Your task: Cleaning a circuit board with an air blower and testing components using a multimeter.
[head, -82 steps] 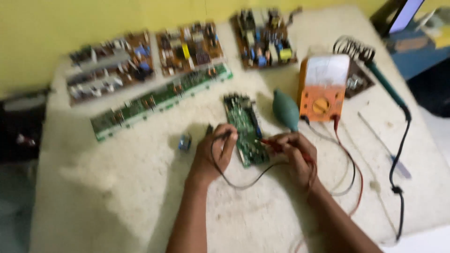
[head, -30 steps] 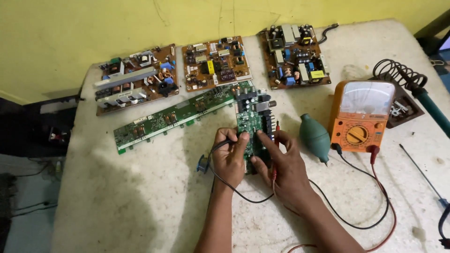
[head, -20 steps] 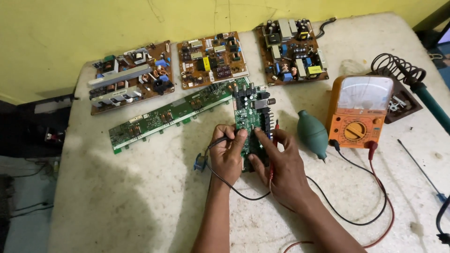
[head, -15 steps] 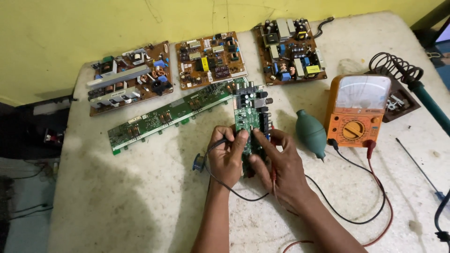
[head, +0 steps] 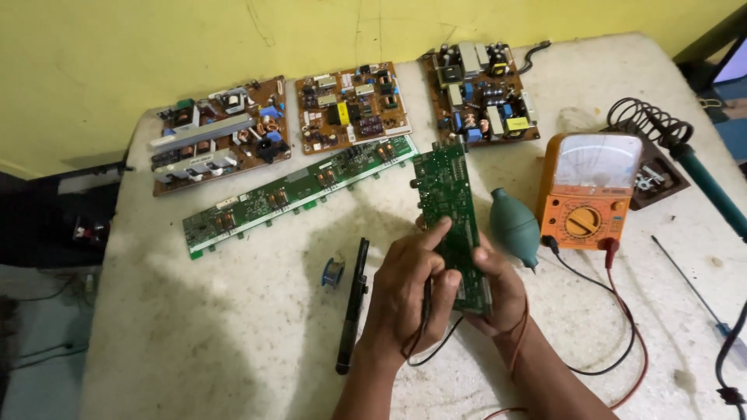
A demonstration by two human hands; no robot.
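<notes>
Fingers of your left hand (head: 408,299) curl around a black probe, with the index finger stretched up onto the face of the green circuit board (head: 454,222). Your right hand (head: 498,292) grips the board's lower right edge, thumb on top, other fingers hidden underneath, so can't tell how they sit. The board is lifted and tilted, long axis running roughly 12 to 6, at table centre. Black and red test leads (head: 615,311) loop off your wrists toward 3 o'clock and plug into the orange analog multimeter (head: 587,190). A teal rubber blower bulb (head: 514,228) lies just beside the board at 3 o'clock, between it and the meter. At 9 o'clock from your left hand, a black pen-shaped tool (head: 352,303) lies on the table, with a small solder spool (head: 333,272) just beside it. At 11 o'clock lies a long narrow green board (head: 299,192). Along the wall at 12 sit three brown power boards (head: 350,107). At 2 o'clock there's a coiled soldering iron stand (head: 650,136).
</notes>
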